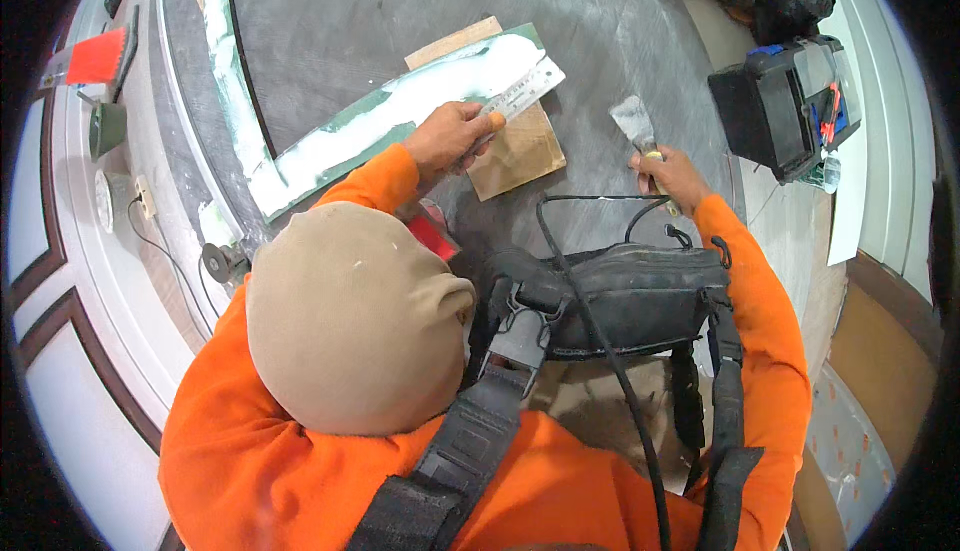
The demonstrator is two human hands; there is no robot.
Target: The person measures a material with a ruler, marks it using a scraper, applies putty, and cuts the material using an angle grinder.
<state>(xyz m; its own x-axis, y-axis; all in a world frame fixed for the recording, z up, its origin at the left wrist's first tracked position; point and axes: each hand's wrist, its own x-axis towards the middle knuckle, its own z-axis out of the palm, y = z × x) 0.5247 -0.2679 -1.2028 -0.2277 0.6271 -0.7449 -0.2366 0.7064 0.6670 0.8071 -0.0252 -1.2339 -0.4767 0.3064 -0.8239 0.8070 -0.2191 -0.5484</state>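
Note:
My left hand (450, 141) grips a flat silver metal strip (525, 86) with markings, held over a green board (330, 141) smeared with white compound. The board lies at an angle across brown wooden blocks (515, 161). My right hand (662, 171) is closed on the handle of a putty knife (636, 121), its blade coated in pale residue, to the right of the blocks. A second compound-smeared strip (225, 51) runs along the left of the grey worktop (340, 11). A red object (435, 236) is partly hidden below my left hand.
A black toolbox (760, 111) and dark bundled gear (780, 6) sit at upper right. At left are a red-and-grey trowel (95, 56), a green container (107, 129), a power cord (160, 246) and panelled doors (80, 381). A black bag (630, 301) with cables sits in front of my body.

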